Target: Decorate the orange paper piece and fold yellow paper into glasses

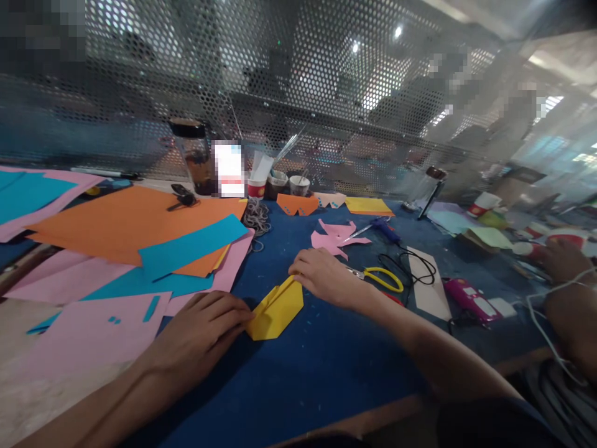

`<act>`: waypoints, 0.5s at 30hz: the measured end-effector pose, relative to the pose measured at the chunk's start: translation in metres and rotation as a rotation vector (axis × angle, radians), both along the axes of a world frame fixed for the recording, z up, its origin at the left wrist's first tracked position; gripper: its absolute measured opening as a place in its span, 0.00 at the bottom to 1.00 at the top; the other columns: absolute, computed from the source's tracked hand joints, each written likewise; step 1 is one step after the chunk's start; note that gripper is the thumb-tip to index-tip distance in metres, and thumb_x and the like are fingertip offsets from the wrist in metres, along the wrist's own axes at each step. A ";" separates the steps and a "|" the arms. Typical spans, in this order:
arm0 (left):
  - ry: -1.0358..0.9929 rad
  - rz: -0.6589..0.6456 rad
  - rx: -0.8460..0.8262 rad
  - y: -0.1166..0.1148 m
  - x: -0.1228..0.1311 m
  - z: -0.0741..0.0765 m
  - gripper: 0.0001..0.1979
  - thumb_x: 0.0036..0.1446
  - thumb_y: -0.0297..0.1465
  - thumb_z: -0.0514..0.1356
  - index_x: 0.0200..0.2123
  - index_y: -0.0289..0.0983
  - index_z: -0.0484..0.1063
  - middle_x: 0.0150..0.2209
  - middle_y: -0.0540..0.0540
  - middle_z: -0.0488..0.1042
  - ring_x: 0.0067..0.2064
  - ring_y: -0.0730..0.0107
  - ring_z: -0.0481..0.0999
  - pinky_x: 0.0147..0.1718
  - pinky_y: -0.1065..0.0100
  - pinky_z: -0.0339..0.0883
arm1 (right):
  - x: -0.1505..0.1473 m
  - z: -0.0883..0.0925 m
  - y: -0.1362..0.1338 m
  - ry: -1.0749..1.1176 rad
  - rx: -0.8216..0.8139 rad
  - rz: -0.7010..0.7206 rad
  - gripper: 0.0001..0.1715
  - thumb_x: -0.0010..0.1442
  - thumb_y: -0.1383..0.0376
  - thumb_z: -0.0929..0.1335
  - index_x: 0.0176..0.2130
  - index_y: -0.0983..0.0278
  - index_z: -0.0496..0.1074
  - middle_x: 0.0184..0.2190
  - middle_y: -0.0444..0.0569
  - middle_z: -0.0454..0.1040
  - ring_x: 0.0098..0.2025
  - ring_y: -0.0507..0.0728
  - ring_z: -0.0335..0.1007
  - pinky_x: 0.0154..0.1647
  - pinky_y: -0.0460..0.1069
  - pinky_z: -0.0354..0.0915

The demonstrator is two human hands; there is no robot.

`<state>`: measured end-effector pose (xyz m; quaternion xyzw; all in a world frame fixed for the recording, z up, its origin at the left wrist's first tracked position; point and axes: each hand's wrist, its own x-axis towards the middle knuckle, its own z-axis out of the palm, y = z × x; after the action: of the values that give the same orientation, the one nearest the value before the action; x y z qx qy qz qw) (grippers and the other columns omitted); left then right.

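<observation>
A folded yellow paper [278, 313] lies on the blue table surface in front of me, with a raised folded flap along its far edge. My left hand [217, 320] holds its left corner between thumb and fingers. The fingers of my right hand [321, 274] are closed on the paper's upper right corner. Just beyond my right hand is a pink pinwheel-shaped cutout [336, 236]. Scissors with yellow handles [383, 279] lie beside my right wrist, partly hidden by it.
Orange paper [125, 218], blue strips and pink sheets [107, 330] cover the left side. Cups [298, 185], a jar [193, 155] and a lit phone [228, 169] stand along the perforated screen. A glue gun [386, 229], a magenta device [471, 300] and another person's hand [566, 264] are rightward.
</observation>
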<state>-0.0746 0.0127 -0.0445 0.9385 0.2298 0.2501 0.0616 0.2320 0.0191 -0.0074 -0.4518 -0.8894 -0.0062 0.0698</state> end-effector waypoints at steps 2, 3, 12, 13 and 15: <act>0.006 -0.008 0.027 0.004 0.001 0.003 0.12 0.73 0.30 0.54 0.46 0.42 0.78 0.45 0.47 0.82 0.45 0.62 0.78 0.44 0.61 0.66 | 0.001 0.004 -0.003 -0.032 -0.019 -0.030 0.08 0.73 0.64 0.68 0.48 0.63 0.76 0.47 0.53 0.77 0.50 0.61 0.72 0.48 0.54 0.61; 0.011 -0.010 0.038 0.006 0.002 0.005 0.12 0.73 0.29 0.54 0.46 0.42 0.79 0.44 0.47 0.82 0.45 0.62 0.78 0.43 0.61 0.66 | 0.002 0.006 -0.004 -0.043 -0.028 -0.044 0.07 0.72 0.64 0.68 0.47 0.64 0.76 0.47 0.52 0.77 0.49 0.61 0.71 0.47 0.54 0.60; 0.045 -0.012 0.001 0.034 0.016 0.014 0.16 0.71 0.24 0.51 0.46 0.39 0.79 0.45 0.45 0.82 0.45 0.61 0.76 0.44 0.61 0.68 | 0.009 0.028 -0.026 0.023 -0.202 -0.154 0.02 0.69 0.66 0.70 0.41 0.63 0.74 0.41 0.48 0.78 0.43 0.57 0.72 0.42 0.51 0.57; 0.045 -0.014 -0.016 0.038 0.018 0.013 0.16 0.71 0.24 0.50 0.45 0.39 0.79 0.44 0.44 0.82 0.45 0.61 0.77 0.44 0.61 0.69 | 0.008 0.030 -0.030 0.037 -0.233 -0.161 0.02 0.68 0.66 0.70 0.41 0.63 0.73 0.41 0.47 0.79 0.42 0.57 0.73 0.41 0.51 0.56; 0.047 -0.019 -0.053 0.043 0.021 0.011 0.17 0.70 0.23 0.50 0.44 0.38 0.79 0.43 0.44 0.82 0.44 0.61 0.78 0.44 0.62 0.70 | 0.005 0.033 -0.036 0.071 -0.305 -0.166 0.02 0.67 0.66 0.71 0.42 0.62 0.73 0.39 0.45 0.80 0.39 0.55 0.73 0.37 0.50 0.56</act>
<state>-0.0532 0.0560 -0.0338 0.9443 0.2290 0.2211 0.0834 0.2373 -0.0174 0.0252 -0.5292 -0.8364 0.1391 0.0312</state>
